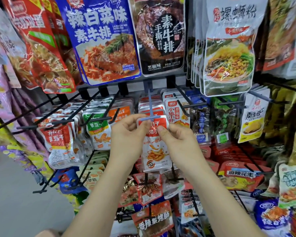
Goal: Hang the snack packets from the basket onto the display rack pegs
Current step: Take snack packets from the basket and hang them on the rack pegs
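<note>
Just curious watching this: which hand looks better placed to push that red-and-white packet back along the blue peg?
Probably the right hand: its fingers pinch the packet just under the tip of the blue peg. The left hand holds the top corner at that tip, seemingly steadying it.

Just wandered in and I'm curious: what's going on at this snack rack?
A person is stocking it. The left hand and right hand pinch the top of a red and white snack packet at the tip of a blue peg, where matching packets already hang. Whether it is threaded on yet is unclear.
</note>
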The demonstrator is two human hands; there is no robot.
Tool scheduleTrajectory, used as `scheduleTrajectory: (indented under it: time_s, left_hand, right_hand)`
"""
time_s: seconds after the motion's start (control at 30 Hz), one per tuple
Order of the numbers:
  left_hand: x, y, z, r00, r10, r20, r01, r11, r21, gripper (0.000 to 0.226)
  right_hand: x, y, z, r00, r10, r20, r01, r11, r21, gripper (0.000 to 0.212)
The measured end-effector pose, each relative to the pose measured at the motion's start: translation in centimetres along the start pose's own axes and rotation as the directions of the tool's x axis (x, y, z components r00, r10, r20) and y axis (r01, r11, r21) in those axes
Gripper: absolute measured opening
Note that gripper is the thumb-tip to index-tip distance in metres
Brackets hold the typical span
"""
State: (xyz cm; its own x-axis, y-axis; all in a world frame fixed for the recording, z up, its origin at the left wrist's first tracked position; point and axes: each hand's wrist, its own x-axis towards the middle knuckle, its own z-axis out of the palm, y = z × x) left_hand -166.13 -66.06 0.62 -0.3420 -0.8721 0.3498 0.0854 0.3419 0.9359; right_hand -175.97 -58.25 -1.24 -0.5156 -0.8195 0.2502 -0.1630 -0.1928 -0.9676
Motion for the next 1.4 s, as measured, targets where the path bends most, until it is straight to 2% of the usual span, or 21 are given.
scheduleTrajectory:
  time_s: [0.07, 0.23, 0.37, 0.47, 0.53, 0.6, 0.7, 0.77, 0.87, 1.0, 1.17, 1.27, 1.4]
  left_hand:
    - [0.2, -0.3, -0.3, 0.999, -0.035, 0.033, 0.037, 0.998, -0.041, 0.012]
    - [0.7, -0.9, 0.0, 0.999, -0.034, 0.024, 0.033, 0.999, 0.026, 0.007]
    - [1.0, -1.7, 0.2, 0.996, 0.068, -0.051, -0.057, 0.977, 0.205, 0.023]
    - [0.1, -2.3, 0.4, 0.991, 0.124, -0.052, -0.100, 0.938, 0.333, 0.049]
    - [-0.5, -3.1, 0.5, 0.985, 0.158, -0.074, -0.110, 0.891, 0.440, 0.068]
    - [-0.8, -3.6, 0.7, 0.987, 0.154, -0.047, -0.114, 0.874, 0.473, 0.074]
    - [-0.8, -3.9, 1.2, 0.990, 0.142, 0.025, -0.135, 0.852, 0.505, 0.063]
    - [-0.5, -3.9, 1.5, 0.990, 0.136, 0.023, -0.126, 0.822, 0.556, 0.069]
    - [0.1, -3.6, 1.8, 0.994, 0.108, 0.008, -0.091, 0.788, 0.609, 0.072]
    - [0.7, -3.4, 2.2, 0.998, 0.056, 0.034, -0.065, 0.775, 0.628, 0.053]
    - [1.9, -3.1, 2.1, 0.999, -0.018, 0.029, -0.007, 0.731, 0.682, 0.041]
    - [1.9, -2.8, 1.9, 1.000, -0.017, 0.016, 0.001, 0.706, 0.708, 0.051]
    - [1.5, -2.8, 0.8, 0.997, 0.071, 0.041, -0.079, 0.691, 0.719, 0.066]
  right_hand:
    - [0.3, 0.2, 0.1, 1.000, 0.013, -0.014, -0.013, 1.000, -0.006, 0.031]
    - [1.1, 0.9, 0.2, 0.997, 0.001, -0.083, -0.014, 0.989, -0.150, 0.045]
    - [0.9, 1.3, 0.0, 0.970, -0.134, -0.203, 0.048, 0.924, -0.380, 0.016]
    - [0.7, 1.7, 0.0, 0.957, -0.213, -0.197, 0.073, 0.834, -0.547, 0.055]
    - [0.6, 1.8, 0.2, 0.961, -0.243, -0.131, 0.115, 0.783, -0.612, 0.063]
    - [0.8, 1.9, 0.5, 0.973, -0.221, -0.067, 0.134, 0.777, -0.616, 0.061]
    - [1.2, 2.0, 1.1, 0.981, -0.193, -0.035, 0.135, 0.795, -0.591, 0.060]
    - [1.4, 1.8, 1.3, 0.984, -0.178, -0.023, 0.134, 0.814, -0.565, 0.060]
    - [2.4, 1.3, 1.0, 0.972, -0.233, -0.040, 0.157, 0.761, -0.630, 0.054]
    - [4.2, 0.8, 0.4, 0.955, -0.285, -0.078, 0.143, 0.677, -0.722, 0.046]
    - [5.2, 1.7, 0.7, 0.930, -0.336, -0.148, 0.125, 0.669, -0.732, 0.047]
    - [5.2, 2.0, 0.4, 0.932, -0.329, -0.150, 0.132, 0.695, -0.706, 0.053]
    - [4.4, 1.9, -0.7, 0.985, -0.171, 0.000, 0.128, 0.740, -0.660, 0.055]
